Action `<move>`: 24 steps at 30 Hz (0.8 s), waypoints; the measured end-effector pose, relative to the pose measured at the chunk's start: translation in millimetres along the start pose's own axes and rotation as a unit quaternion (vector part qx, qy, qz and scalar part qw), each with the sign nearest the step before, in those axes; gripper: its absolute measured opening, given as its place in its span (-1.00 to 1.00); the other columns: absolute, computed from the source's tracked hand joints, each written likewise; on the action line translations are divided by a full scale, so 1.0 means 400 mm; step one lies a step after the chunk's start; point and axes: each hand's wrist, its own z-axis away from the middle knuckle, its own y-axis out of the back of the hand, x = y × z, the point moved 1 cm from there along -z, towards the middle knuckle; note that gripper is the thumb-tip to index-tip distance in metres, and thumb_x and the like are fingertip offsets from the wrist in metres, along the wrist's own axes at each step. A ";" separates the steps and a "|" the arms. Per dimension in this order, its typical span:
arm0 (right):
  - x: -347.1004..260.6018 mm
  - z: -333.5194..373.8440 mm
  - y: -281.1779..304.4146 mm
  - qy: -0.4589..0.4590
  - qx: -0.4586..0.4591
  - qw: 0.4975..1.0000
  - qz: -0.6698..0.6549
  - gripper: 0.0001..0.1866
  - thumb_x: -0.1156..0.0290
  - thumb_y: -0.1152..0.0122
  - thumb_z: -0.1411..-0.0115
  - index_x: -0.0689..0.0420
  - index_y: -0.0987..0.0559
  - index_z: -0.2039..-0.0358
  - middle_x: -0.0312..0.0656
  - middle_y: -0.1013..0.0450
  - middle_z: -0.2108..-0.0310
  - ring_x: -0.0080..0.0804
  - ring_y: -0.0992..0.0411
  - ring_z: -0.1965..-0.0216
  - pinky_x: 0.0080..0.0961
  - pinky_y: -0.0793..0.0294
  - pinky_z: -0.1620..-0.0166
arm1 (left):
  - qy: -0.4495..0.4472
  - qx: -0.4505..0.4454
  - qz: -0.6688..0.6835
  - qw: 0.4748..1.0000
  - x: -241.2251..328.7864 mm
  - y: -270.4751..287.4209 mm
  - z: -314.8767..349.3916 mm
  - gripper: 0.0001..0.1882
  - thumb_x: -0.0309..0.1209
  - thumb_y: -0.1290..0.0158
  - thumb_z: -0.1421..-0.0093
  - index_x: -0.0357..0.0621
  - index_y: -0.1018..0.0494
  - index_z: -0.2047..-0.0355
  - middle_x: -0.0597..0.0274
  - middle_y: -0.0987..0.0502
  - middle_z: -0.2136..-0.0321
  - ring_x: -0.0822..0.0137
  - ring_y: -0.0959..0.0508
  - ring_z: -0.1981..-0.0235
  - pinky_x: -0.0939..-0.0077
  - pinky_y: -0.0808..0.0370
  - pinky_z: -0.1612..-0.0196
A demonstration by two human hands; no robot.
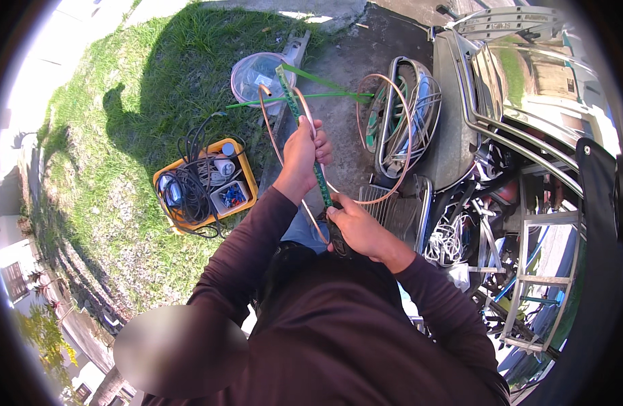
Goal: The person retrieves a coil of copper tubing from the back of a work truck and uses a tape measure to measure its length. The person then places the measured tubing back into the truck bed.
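A bent length of copper tube (409, 132) loops in front of me, one end curving over near the grass edge. My left hand (303, 154) is closed around the tube and a green patterned tape measure blade (292, 103). That blade runs away from me alongside the tube, its far end free. Lower and to the right, my right hand (360, 228) grips the dark tape measure case (338, 241), with the thumb by the blade. Fingers of this hand are partly hidden. Bright green straps (325, 80) stretch from near the blade's far end toward the tube loop.
An orange-yellow bin (246, 177) with cables, rolls and a small white box sits on the grass at left. Clear plastic with coiled tubing (242, 76) lies ahead. A metal-framed reel (392, 155) stands right of the tube, near a vehicle (453, 115), ladder (543, 279) and white cable (448, 243).
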 end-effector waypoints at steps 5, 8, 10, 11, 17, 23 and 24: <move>0.136 0.005 0.000 0.044 0.032 0.997 0.058 -0.50 0.24 0.09 -0.57 0.19 -0.30 -0.41 -0.22 -0.46 0.25 -0.48 -0.50 0.35 -0.42 -0.61 0.23 | 0.035 -0.001 0.176 0.984 0.109 -0.001 -0.110 -0.62 -0.03 0.26 -0.61 0.00 -0.35 0.22 0.48 -0.19 0.62 0.55 -0.19 0.67 0.57 -0.12 0.61; 0.183 -0.041 0.013 0.119 0.026 0.992 -0.020 -0.61 0.25 0.10 -0.59 0.21 -0.44 -0.25 -0.24 -0.46 0.27 -0.49 -0.50 0.35 -0.45 -0.61 0.23 | 0.024 0.031 0.189 0.981 0.126 0.019 -0.164 -0.61 -0.07 0.28 -0.62 -0.03 -0.34 0.26 0.48 -0.19 0.64 0.53 -0.21 0.67 0.56 -0.13 0.62; 0.180 -0.054 0.018 0.120 0.020 0.993 -0.011 -0.65 0.25 0.11 -0.59 0.22 -0.48 -0.15 -0.24 -0.45 0.30 -0.50 -0.49 0.36 -0.44 -0.60 0.26 | 0.019 0.050 0.184 0.981 0.138 0.035 -0.192 -0.56 -0.02 0.30 -0.61 -0.07 -0.33 0.27 0.47 -0.19 0.64 0.50 -0.22 0.68 0.54 -0.15 0.63; 0.167 -0.055 0.022 0.115 0.020 0.993 0.016 -0.67 0.26 0.11 -0.59 0.23 -0.49 -0.10 -0.25 -0.45 0.32 -0.50 -0.49 0.37 -0.43 -0.60 0.29 | 0.027 0.062 0.185 0.980 0.148 0.038 -0.203 -0.54 0.00 0.29 -0.60 -0.08 -0.33 0.27 0.47 -0.19 0.64 0.50 -0.21 0.68 0.53 -0.15 0.63; 0.004 -0.054 0.052 -0.007 -0.065 0.998 0.013 -0.68 0.26 0.13 -0.59 0.25 -0.49 0.11 -0.20 -0.45 0.40 -0.40 -0.52 0.54 -0.41 -0.55 0.42 | 0.026 -0.053 0.173 0.983 0.182 -0.024 -0.122 -0.38 0.22 0.26 -0.54 -0.15 -0.40 0.13 0.30 -0.43 0.42 0.38 -0.43 0.44 0.47 -0.43 0.42; -0.058 -0.091 0.049 -0.015 -0.025 0.999 0.014 -0.65 0.25 0.12 -0.58 0.29 -0.52 0.03 -0.15 -0.47 0.36 -0.39 -0.53 0.54 -0.38 -0.54 0.45 | -0.042 -0.067 -0.088 0.993 -0.025 -0.045 0.094 -0.43 0.13 0.29 -0.59 -0.17 -0.33 -0.10 0.21 -0.50 0.36 0.19 -0.65 0.24 0.28 -0.61 0.21; -0.063 -0.097 0.043 -0.004 -0.029 0.999 0.013 -0.66 0.27 0.11 -0.58 0.29 -0.50 -0.01 -0.13 -0.48 0.32 -0.37 -0.54 0.52 -0.38 -0.57 0.44 | -0.057 -0.071 -0.122 0.988 -0.042 -0.040 0.095 -0.45 0.09 0.31 -0.60 -0.17 -0.34 -0.08 0.23 -0.48 0.41 0.20 -0.65 0.29 0.30 -0.60 0.22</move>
